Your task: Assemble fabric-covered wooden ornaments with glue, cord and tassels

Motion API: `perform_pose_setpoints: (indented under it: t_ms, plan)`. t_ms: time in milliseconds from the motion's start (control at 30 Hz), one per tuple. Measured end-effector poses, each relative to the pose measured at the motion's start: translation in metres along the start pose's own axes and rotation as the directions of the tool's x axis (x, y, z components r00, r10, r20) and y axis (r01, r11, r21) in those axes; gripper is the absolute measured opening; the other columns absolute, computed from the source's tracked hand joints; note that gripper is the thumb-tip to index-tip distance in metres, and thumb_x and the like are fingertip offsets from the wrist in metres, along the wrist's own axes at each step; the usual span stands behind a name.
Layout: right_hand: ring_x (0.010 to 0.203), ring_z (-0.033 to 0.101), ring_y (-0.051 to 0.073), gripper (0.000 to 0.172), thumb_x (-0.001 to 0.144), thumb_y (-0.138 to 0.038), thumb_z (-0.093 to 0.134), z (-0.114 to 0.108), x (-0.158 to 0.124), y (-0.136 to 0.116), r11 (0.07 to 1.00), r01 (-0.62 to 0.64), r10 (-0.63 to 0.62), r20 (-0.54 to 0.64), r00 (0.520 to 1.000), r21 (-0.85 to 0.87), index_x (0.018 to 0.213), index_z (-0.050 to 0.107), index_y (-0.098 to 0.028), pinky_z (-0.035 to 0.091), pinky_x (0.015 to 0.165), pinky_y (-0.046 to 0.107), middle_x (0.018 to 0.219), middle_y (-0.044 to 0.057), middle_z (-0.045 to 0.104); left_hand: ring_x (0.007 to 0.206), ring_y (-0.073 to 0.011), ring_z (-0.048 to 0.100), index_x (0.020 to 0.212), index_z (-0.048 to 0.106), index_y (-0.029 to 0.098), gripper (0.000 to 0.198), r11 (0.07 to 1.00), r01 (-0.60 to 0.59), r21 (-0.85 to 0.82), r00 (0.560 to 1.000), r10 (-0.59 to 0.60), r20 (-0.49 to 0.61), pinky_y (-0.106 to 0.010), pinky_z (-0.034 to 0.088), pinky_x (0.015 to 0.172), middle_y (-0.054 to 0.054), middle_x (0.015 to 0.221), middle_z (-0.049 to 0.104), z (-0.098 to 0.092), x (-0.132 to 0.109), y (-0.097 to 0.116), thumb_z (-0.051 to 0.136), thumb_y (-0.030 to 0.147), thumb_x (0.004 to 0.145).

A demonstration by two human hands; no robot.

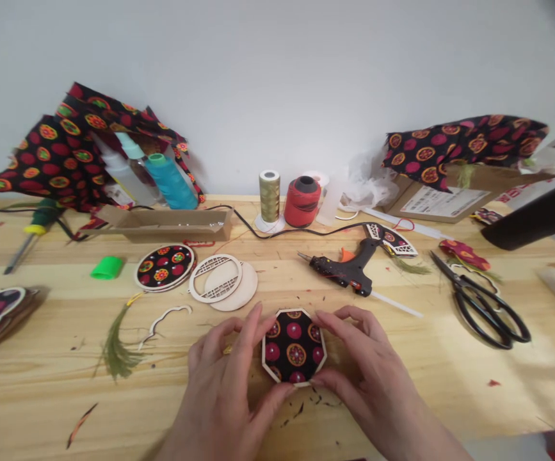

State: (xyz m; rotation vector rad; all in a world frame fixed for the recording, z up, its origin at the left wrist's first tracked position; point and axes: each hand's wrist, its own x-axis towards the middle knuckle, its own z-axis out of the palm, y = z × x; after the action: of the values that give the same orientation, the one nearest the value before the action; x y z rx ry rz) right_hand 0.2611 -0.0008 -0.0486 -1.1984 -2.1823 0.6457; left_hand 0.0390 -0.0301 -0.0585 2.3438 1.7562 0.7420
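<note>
An octagonal wooden frame with black patterned fabric [294,346] lies between my two hands, low over the table in the middle. Thumb and fingers of my left hand [233,374] grip its left edge. On the other side, my right hand [370,368] pinches its right edge at the upper and lower corners. Beyond it, an oval wooden lattice frame [216,278] overlaps a plain wooden disc [246,288]. A round fabric-covered piece [165,267] is to their left. A black hot glue gun [342,269] rests beyond my right hand, a glue stick in its rear.
Black-handled scissors [483,304] lie at the right. A green tassel [120,342] and a bright green cap [107,267] are at the left. Thread spools [302,203] and a long cardboard tray [176,227] stand along the wall. A black cable [277,232] runs across the back.
</note>
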Motion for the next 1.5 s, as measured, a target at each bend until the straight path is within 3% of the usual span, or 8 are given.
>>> perform_pose_setpoints:
  t_ms: [300, 600, 833, 1067, 1300, 1500]
  plan:
    - [0.114, 0.05, 0.028, 0.046, 0.088, -0.02, 0.061, -0.001, 0.002, -0.003, 0.999, -0.025, 0.024, -0.026, 0.999, -0.031, 0.132, 0.048, -0.021, 0.052, 0.088, 0.044, 0.116, 0.013, 0.06, 0.118, -0.0304, 0.044, 0.152, 0.008, 0.025, 0.088, 1.0, 0.016, 0.01, 0.998, -0.016, 0.057, -0.048, 0.03, 0.099, -0.005, 0.127, 0.065, -0.004, 0.003, 0.004, 0.064, 0.034, 0.085]
    - [0.114, 0.05, 0.028, 0.047, 0.088, -0.022, 0.061, -0.002, 0.0, -0.007, 0.999, -0.024, 0.024, -0.019, 1.0, -0.035, 0.134, 0.047, -0.021, 0.051, 0.09, 0.044, 0.115, 0.012, 0.061, 0.118, -0.0255, 0.046, 0.149, 0.018, 0.032, 0.059, 0.992, 0.016, -0.126, 1.0, -0.017, -0.009, -0.045, 0.036, 0.097, 0.001, 0.125, 0.067, -0.003, 0.004, -0.001, 0.041, 0.021, 0.096]
    - [0.111, 0.051, 0.028, 0.045, 0.088, -0.021, 0.061, -0.004, 0.003, -0.01, 0.999, -0.005, 0.004, -0.017, 1.0, -0.042, 0.131, 0.047, -0.019, 0.051, 0.09, 0.044, 0.114, 0.013, 0.062, 0.123, -0.0241, 0.044, 0.147, 0.026, 0.033, 0.054, 0.984, 0.046, -0.17, 0.999, -0.044, 0.015, -0.044, 0.037, 0.101, -0.002, 0.134, 0.06, -0.005, 0.003, -0.005, 0.043, 0.024, 0.096]
    - [0.114, 0.052, 0.026, 0.051, 0.088, -0.018, 0.06, -0.005, 0.003, -0.007, 0.999, -0.032, 0.032, 0.026, 0.999, 0.01, 0.135, 0.042, -0.027, 0.051, 0.091, 0.045, 0.119, 0.01, 0.058, 0.128, -0.0312, 0.039, 0.149, 0.02, 0.03, 0.072, 0.992, 0.042, -0.118, 0.995, -0.031, 0.093, -0.052, 0.034, 0.103, -0.007, 0.133, 0.06, -0.005, 0.007, 0.0, 0.059, 0.035, 0.088]
    - [0.117, 0.05, 0.024, 0.05, 0.085, -0.02, 0.065, -0.008, 0.006, -0.008, 0.99, -0.066, 0.068, -0.013, 0.998, 0.125, 0.131, 0.046, -0.024, 0.051, 0.095, 0.041, 0.12, 0.01, 0.055, 0.131, -0.0303, 0.033, 0.148, 0.019, 0.033, 0.076, 0.991, 0.078, -0.104, 0.987, -0.062, 0.149, -0.051, 0.035, 0.104, -0.004, 0.139, 0.055, -0.009, 0.011, -0.002, 0.062, 0.037, 0.085]
    - [0.123, 0.045, 0.022, 0.059, 0.081, -0.017, 0.069, -0.011, 0.014, -0.01, 0.98, -0.083, 0.074, 0.059, 0.996, 0.183, 0.133, 0.046, -0.03, 0.046, 0.102, 0.041, 0.124, 0.007, 0.053, 0.131, -0.0305, 0.033, 0.149, 0.012, 0.033, 0.088, 0.99, 0.039, -0.133, 0.987, -0.017, 0.16, -0.053, 0.034, 0.103, -0.003, 0.136, 0.058, -0.011, 0.017, -0.003, 0.067, 0.037, 0.082]
